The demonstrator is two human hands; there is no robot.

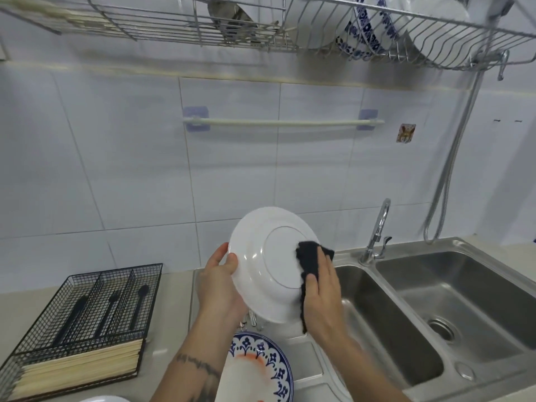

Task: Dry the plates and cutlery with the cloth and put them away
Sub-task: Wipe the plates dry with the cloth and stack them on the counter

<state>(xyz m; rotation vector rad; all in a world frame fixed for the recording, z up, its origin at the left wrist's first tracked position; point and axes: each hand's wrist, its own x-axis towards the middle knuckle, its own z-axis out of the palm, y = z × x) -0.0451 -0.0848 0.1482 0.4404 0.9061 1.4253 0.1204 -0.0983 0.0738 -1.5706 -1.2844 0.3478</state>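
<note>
A white plate (pixel 268 262) is held up on edge in front of the double sink (pixel 435 300), its underside and foot ring turned toward the camera, raised above the counter (pixel 171 303) just left of the sink's nearer basin. The left hand (pixel 219 281) grips the plate's left rim, thumb curled over the near face and the fingers hidden behind it. The right hand (pixel 320 291) lies on the plate's right side with its fingers nearly straight, pressing a dark cloth (pixel 310 256) flat against the underside; the cloth pokes out above the fingertips and hangs below the palm. Directly under the held plate, a blue-patterned plate (pixel 269 361) rests on the drainboard at the sink's left end, with some metal cutlery (pixel 249 319) just visible between the two. Farther left of the sink, a black wire cutlery tray (pixel 87 323) stands on the counter, holding dark-handled pieces and a bundle of pale chopsticks (pixel 81 367). Above the sink, a wall-mounted wire rack (pixel 406 39) carries upright white and blue-patterned plates. The tap (pixel 377 230) rises behind the sink.
</note>
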